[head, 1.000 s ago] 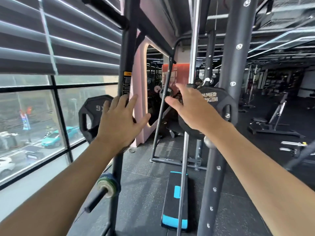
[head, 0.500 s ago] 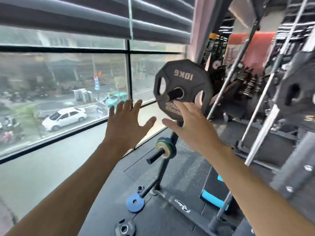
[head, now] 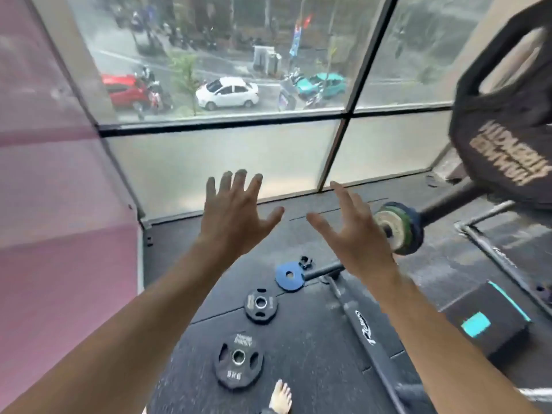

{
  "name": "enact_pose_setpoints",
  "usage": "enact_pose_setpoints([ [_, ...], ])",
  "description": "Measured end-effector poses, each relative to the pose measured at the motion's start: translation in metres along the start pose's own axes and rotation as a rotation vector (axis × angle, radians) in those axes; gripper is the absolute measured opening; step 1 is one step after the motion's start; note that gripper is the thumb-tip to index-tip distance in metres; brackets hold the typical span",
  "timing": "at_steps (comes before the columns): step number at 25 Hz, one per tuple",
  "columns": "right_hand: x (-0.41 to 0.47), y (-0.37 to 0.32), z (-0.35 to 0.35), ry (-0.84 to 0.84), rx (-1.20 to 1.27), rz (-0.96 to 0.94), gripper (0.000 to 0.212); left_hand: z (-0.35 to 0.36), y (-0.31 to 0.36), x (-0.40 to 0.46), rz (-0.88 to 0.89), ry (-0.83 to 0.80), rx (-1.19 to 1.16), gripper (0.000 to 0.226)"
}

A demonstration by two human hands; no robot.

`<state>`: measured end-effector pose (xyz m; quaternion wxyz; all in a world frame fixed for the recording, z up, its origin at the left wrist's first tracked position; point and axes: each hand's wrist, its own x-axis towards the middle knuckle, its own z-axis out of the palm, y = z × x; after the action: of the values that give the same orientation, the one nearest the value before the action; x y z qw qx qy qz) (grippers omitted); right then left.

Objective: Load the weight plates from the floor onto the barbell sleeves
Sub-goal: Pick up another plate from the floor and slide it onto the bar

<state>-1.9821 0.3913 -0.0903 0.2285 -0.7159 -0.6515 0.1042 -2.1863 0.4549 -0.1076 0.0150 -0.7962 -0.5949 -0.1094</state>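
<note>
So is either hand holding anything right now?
No. Left hand and right hand are both empty, fingers spread, above the black plates on the floor.

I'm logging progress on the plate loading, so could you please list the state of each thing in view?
left hand: open, fingers spread, holding nothing
right hand: open, holding nothing
larger black plate: flat on the floor, unloaded
smaller black plate: flat on the floor, unloaded
blue plate: at the end of a low peg
large black plate: mounted on the rack
small stacked plates: on a peg
</note>
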Motion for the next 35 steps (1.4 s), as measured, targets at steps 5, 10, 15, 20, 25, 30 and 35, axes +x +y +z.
enact_pose_setpoints([
  [5, 0.047, 0.036, 0.116, -0.277, 0.023, -0.030, 0.080, 0.096, -0.035, 0.001, -0.208, -0.156, 0.012, 0.090],
  [10, 0.058, 0.078, 0.243, -0.443, 0.043, 0.004, 0.080, 0.219, -0.065, -0.034, -0.366, -0.347, -0.033, 0.090],
  [15, 0.028, 0.144, 0.404, -0.571, 0.013, 0.105, 0.083, 0.389, -0.086, -0.088, -0.414, -0.548, -0.077, 0.074],
  [20, -0.024, 0.218, 0.557, -0.643, -0.116, 0.182, 0.091, 0.558, -0.097, -0.145, -0.481, -0.679, -0.154, 0.070],
  [25, -0.078, 0.289, 0.685, -0.735, -0.214, 0.304, 0.099, 0.698, -0.115, -0.191, -0.557, -0.782, -0.199, 0.065],
  [30, -0.115, 0.332, 0.780, -0.789, -0.233, 0.391, 0.108, 0.798, -0.120, -0.217, -0.592, -0.810, -0.202, 0.073],
  [35, -0.135, 0.352, 0.855, -0.811, -0.237, 0.522, 0.118, 0.874, -0.125, -0.229, -0.671, -0.898, -0.191, 0.102],
])
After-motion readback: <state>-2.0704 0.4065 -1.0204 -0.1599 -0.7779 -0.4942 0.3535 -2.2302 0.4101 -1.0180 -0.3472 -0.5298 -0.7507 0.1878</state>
